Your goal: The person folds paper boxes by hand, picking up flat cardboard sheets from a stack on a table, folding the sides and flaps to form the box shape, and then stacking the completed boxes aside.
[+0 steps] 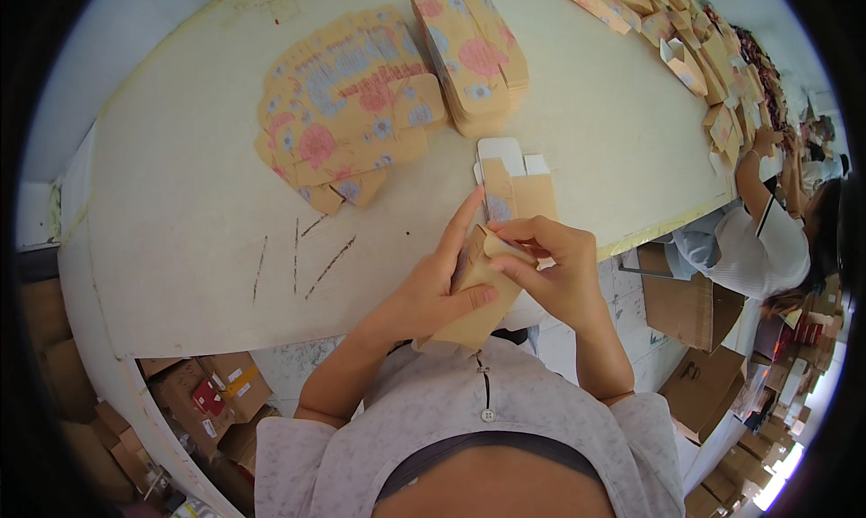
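A tan folding carton (484, 305) with a printed floral pattern is held between my hands at the table's front edge, partly formed into a box. My left hand (443, 288) wraps its left side, thumb across the near panel and index finger stretched forward. At the carton's far end, the thumb and fingers of my right hand (558, 261) pinch a flap. Just beyond lies another carton blank (538, 193), its white inner flaps showing. Farther off are a fanned pile of flat floral cartons (345, 112) and a neater stack of them (477, 58).
A heap of formed cartons (697, 51) covers the table's far right. Beside it a co-worker (761, 240) sits with hands at the heap. Cardboard boxes (690, 294) stand on the floor to the right, and more cartons (216, 396) fill the space under the white table (176, 267).
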{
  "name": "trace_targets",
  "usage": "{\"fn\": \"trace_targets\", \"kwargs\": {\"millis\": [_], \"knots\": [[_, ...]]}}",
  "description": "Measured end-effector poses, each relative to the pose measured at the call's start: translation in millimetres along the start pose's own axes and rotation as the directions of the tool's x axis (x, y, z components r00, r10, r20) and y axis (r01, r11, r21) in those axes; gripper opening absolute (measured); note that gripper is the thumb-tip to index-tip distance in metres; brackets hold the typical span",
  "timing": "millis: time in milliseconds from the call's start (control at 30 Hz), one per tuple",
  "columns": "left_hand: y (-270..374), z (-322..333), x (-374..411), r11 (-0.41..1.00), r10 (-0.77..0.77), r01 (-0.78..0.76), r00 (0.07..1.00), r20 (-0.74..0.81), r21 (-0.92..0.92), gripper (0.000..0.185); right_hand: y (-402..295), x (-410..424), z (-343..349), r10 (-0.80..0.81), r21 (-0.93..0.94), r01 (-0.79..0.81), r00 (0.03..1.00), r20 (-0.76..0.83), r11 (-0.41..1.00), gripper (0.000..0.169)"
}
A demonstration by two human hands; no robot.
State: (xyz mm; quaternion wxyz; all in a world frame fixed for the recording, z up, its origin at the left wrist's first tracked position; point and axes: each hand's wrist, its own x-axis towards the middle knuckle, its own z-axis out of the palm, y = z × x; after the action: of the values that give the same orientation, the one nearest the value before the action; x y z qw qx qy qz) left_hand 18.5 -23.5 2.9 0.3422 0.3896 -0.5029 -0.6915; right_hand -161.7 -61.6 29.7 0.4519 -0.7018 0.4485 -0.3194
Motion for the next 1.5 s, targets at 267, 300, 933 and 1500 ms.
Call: {"fn": "trace_targets", "kwargs": {"millis": [267, 300, 933, 1500], "knots": [[-1, 4, 0, 0.997, 0.062, -0.061, 0.998, -0.024, 0.041, 0.083, 4, -2, 3, -0.361, -0.389, 0.337, 0.932, 0.012, 0.857, 0.021], [-1, 6, 0, 0.998, 0.065, -0.065, 0.998, -0.02, 0.016, 0.082, 8, -1, 2, -0.29, -0.285, 0.271, 0.957, -0.026, 0.919, 0.02], [0, 22, -12, 0.983, -0.034, 0.044, 0.998, -0.057, 0.18, 0.08, 10, -28, 22, -0.27, -0.329, 0.175, 0.925, -0.268, 0.928, 0.021], [-9, 31, -38, 0.983, 0.146, -0.139, 0.988, 0.05, -0.123, 0.07, 3, -60, 19, 0.076, 0.341, -0.027, 0.989, -0.129, 0.94, 0.014]]}}
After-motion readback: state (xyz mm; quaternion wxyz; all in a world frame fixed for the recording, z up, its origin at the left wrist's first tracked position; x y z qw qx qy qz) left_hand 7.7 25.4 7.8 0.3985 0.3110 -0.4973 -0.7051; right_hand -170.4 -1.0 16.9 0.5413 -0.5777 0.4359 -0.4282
